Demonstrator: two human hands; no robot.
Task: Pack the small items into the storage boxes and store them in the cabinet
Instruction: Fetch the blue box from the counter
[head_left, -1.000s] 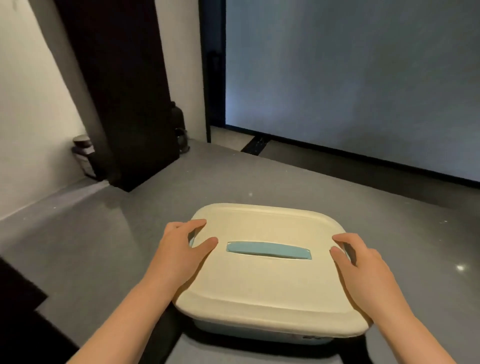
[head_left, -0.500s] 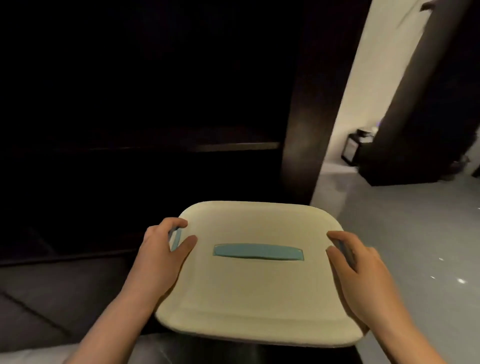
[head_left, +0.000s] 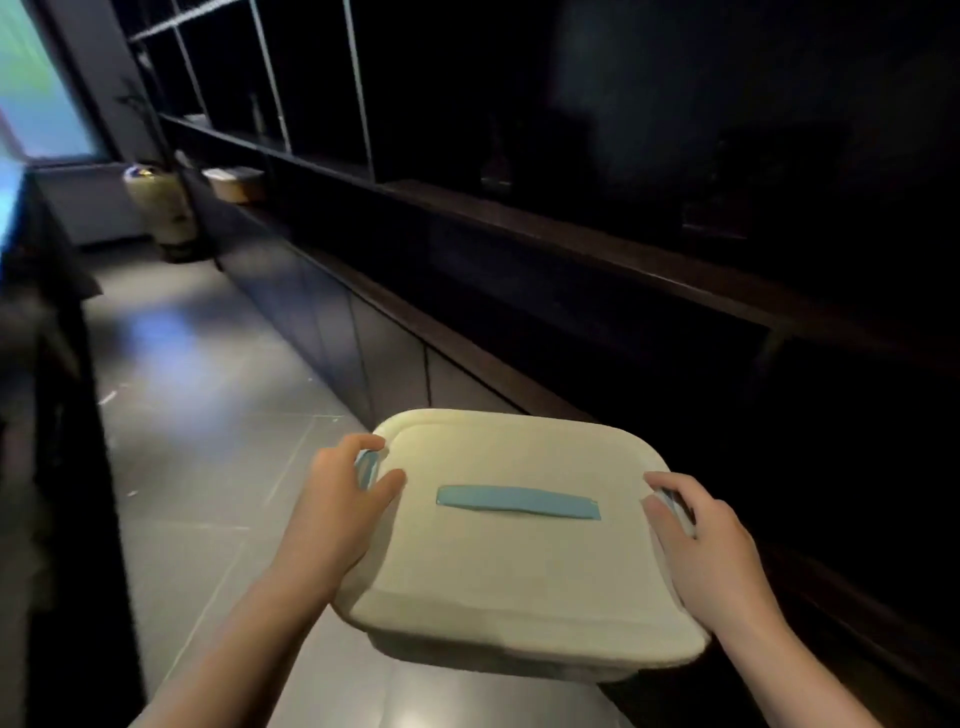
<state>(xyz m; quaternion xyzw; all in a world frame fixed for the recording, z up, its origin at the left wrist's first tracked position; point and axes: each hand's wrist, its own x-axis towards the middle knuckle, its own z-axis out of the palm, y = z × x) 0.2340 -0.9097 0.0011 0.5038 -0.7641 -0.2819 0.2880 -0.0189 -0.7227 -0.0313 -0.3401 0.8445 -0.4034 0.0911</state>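
I carry a cream-lidded storage box (head_left: 519, 561) with a flat blue handle (head_left: 518, 502) set in its lid, held in the air in front of me. My left hand (head_left: 340, 499) grips the box's left side at its blue latch, thumb on the lid. My right hand (head_left: 701, 540) grips the right side latch the same way. A long dark cabinet (head_left: 597, 270) with open shelves and lower doors runs along my right, just beyond the box. What the box contains is hidden by the lid.
A grey tiled floor (head_left: 208, 415) stretches ahead on the left. A pale jar (head_left: 156, 208) stands at the far end by the cabinet, and a small tan box (head_left: 236, 184) sits on the cabinet ledge. Dark furniture (head_left: 47, 415) lines the left edge.
My view has swung left from a grey floor and wall to the dark cabinet front and along it. Both hands keep the same hold on the box.
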